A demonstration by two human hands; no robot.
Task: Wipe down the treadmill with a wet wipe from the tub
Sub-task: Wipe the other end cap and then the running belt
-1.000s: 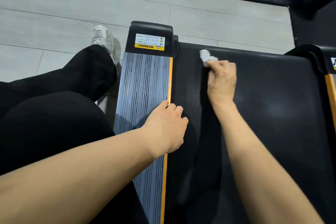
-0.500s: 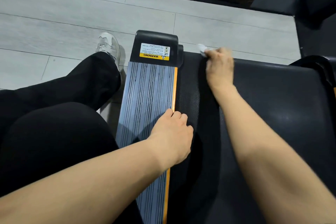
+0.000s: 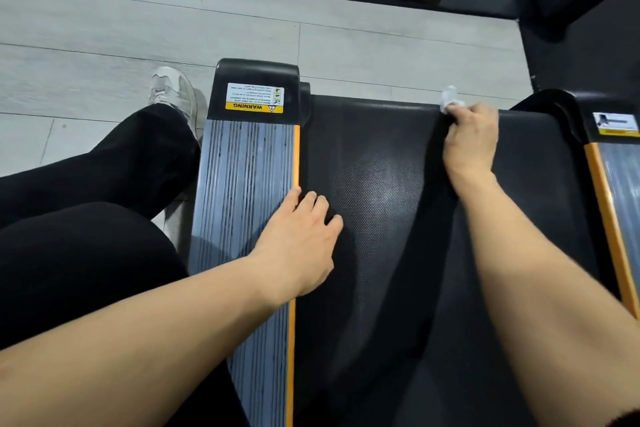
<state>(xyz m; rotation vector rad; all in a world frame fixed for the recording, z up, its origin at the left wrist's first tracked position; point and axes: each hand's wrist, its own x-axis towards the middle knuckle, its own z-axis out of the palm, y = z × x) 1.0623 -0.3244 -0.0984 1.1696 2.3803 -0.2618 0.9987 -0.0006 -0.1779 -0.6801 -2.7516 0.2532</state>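
The treadmill's black belt (image 3: pixel 381 204) fills the middle of the view, flanked by a grey ribbed side rail (image 3: pixel 242 191) with an orange edge on the left. My right hand (image 3: pixel 472 139) presses a small crumpled white wet wipe (image 3: pixel 450 99) against the far end of the belt, towards its right side. Only a bit of the wipe shows past my fingers. My left hand (image 3: pixel 301 243) lies flat, fingers apart, across the orange edge where the left rail meets the belt. The tub is not in view.
A second grey rail (image 3: pixel 620 191) with an orange edge runs along the right. A black end cap with a yellow warning label (image 3: pixel 254 97) tops the left rail. My black-trousered leg (image 3: pixel 114 163) and white shoe (image 3: pixel 173 90) rest on the pale plank floor (image 3: pixel 104 38).
My right hand has slid the wipe along the belt's far end from near the left rail over to the right side. My left hand has stayed in place.
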